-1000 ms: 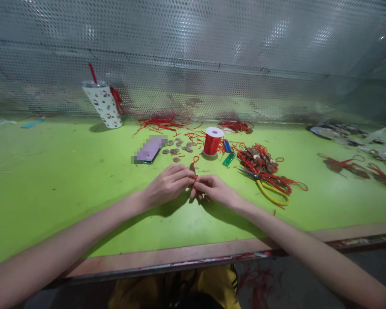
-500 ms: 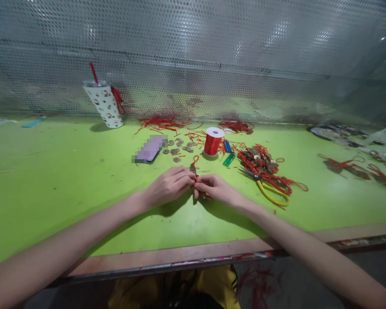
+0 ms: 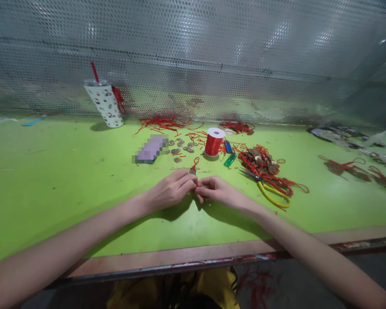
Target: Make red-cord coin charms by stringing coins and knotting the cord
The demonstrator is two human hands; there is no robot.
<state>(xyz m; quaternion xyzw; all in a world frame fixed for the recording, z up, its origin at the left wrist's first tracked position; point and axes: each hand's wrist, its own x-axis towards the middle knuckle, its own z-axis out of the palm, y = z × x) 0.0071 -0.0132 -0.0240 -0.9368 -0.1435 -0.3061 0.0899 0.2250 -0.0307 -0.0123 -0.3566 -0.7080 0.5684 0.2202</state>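
Observation:
Between my hands is a coin charm [image 3: 193, 171] with a red cord loop on top; its lower part is hidden by my fingers. My left hand [image 3: 172, 189] is closed on the charm from the left. On the other side, my right hand [image 3: 215, 190] pinches the red cord [image 3: 197, 184] close to my left fingertips. Just beyond lie several loose holed coins [image 3: 177, 151]. A spool of red cord [image 3: 214, 142] stands upright behind my right hand.
Yellow-handled scissors [image 3: 273, 195] lie right of my hands, against a pile of corded coins [image 3: 259, 161]. Green [image 3: 230, 160] and blue [image 3: 228, 147] lighters sit by the spool. A phone [image 3: 151, 150] and tumbler [image 3: 104, 103] are left. Wire mesh [image 3: 193, 56] rises behind.
My hands and the charm have shifted slightly toward me. More of my right thumb and index finger shows, pinched on the cord.

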